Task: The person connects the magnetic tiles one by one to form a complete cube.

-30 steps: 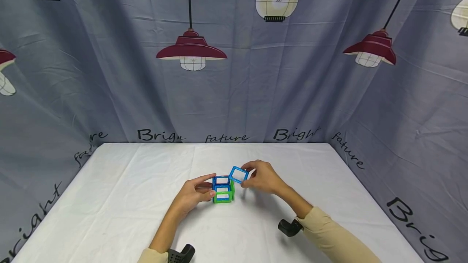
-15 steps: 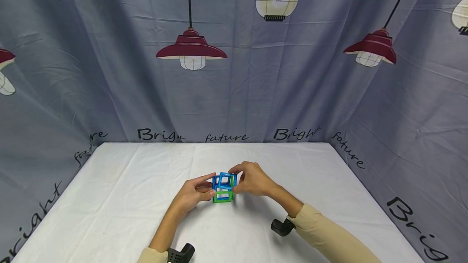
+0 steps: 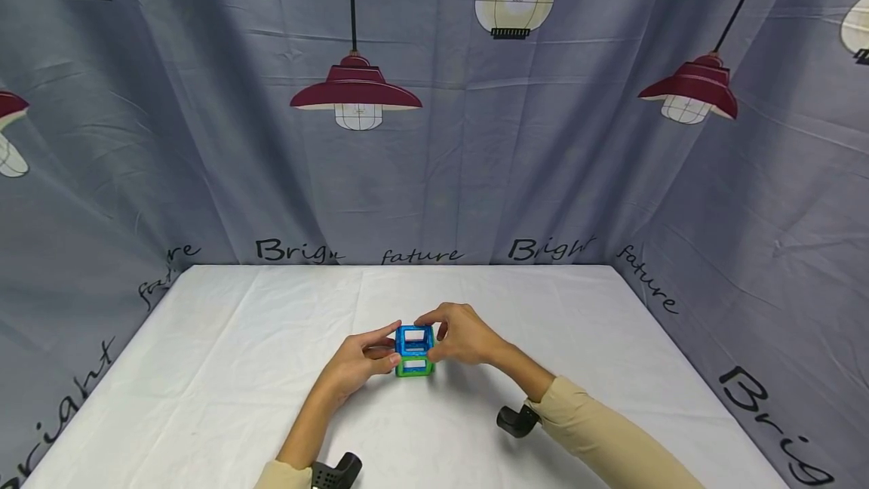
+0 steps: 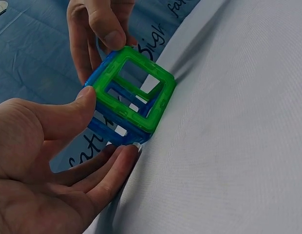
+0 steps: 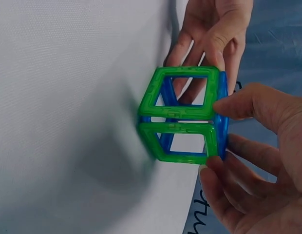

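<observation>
A small cube of square magnetic tiles stands on the white table. Its front is a green tile (image 3: 414,373), and a blue tile (image 3: 400,341) lies across the top. My left hand (image 3: 360,359) grips the cube's left side, thumb at the front upper edge and fingers behind. From the right, my right hand (image 3: 468,334) pinches the top blue tile by its front and back edges. In the right wrist view a second green tile (image 5: 180,158) forms the right side, next to the front one. Further blue tiles (image 4: 103,127) show at the left side and through the frames.
White cloth covers the table (image 3: 224,368). Behind and at the sides hangs a grey-blue curtain (image 3: 434,187) printed with lamps and lettering. Each wrist carries a black camera, one at the left sleeve (image 3: 336,472) and one at the right (image 3: 518,422).
My right hand has moved left, bringing the blue tile from a tilted position beside the cube to flat on its top. The left hand has stayed at the cube's left side.
</observation>
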The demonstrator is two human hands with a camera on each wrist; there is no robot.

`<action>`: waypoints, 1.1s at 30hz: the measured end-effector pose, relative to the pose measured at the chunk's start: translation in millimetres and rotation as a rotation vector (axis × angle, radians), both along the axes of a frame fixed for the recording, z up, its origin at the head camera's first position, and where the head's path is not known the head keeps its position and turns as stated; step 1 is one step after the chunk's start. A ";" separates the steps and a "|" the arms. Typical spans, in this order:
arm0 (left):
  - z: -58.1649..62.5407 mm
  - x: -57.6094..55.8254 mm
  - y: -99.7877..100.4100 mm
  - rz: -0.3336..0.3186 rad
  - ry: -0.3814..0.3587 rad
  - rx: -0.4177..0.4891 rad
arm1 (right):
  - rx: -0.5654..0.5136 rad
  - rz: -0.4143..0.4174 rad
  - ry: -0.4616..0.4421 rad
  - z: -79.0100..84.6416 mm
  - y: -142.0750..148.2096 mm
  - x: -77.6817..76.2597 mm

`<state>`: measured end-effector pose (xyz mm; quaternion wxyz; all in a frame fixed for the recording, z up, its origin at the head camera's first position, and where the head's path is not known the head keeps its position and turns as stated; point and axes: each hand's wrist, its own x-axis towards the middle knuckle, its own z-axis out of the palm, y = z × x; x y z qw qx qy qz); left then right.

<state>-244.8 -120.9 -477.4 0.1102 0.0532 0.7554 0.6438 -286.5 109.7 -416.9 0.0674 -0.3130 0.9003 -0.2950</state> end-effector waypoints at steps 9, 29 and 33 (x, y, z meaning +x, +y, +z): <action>-1.2 0.0 0.2 -0.011 0.013 -0.017 | -0.005 -0.053 -0.035 -2.5 -0.8 1.2; 2.5 2.8 3.2 0.021 0.000 -0.022 | -0.070 -0.154 -0.096 -8.6 7.2 9.6; 3.1 2.5 3.0 0.014 0.004 -0.018 | -0.081 -0.181 -0.137 -11.5 8.9 10.7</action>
